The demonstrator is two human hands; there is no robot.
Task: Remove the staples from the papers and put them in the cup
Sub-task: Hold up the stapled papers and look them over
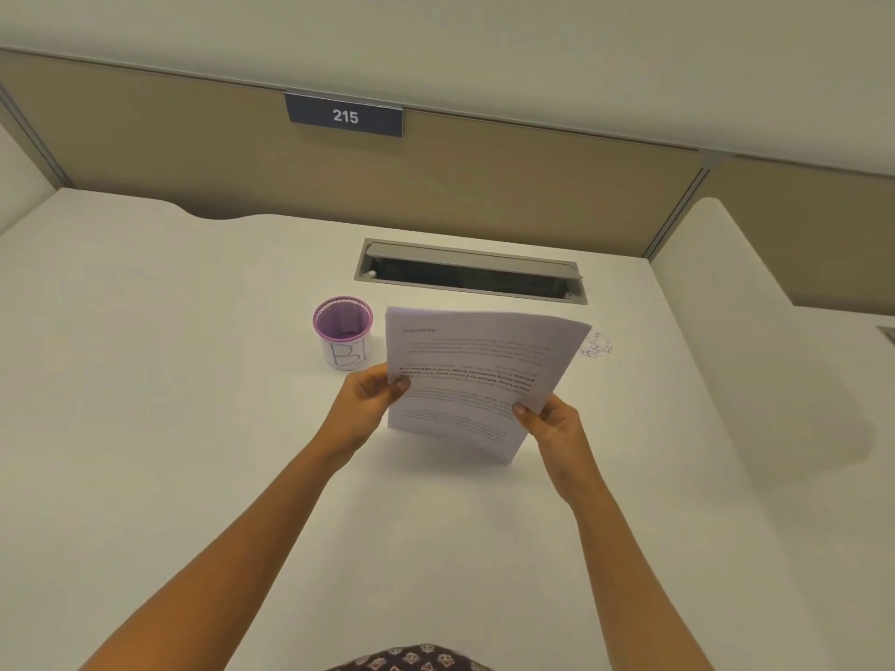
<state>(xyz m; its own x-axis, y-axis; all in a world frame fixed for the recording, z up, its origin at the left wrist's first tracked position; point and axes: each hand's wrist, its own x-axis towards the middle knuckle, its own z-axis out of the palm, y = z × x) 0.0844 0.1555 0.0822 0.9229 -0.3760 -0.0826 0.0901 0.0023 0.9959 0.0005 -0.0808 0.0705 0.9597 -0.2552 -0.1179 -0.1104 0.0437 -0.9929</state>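
DESK 215: Above a plain white surface (193, 404) I hold a thin sheaf of white printed papers (477, 380) tilted up, its text upside down to me. My left hand (365, 397) pinches the left edge and my right hand (554, 423) the lower right edge, fingers (400, 383) clamped on the sheets. The purple wire-mesh cup with a white paper label (343, 331) stands on the surface beside the sheaf's far left corner. No staple shows on the pages or in the cup — the pulling, I judge, has yet to begin.

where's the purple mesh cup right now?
Head view: the purple mesh cup stands on the white desk, left of the held white papers, just beyond the left hand.
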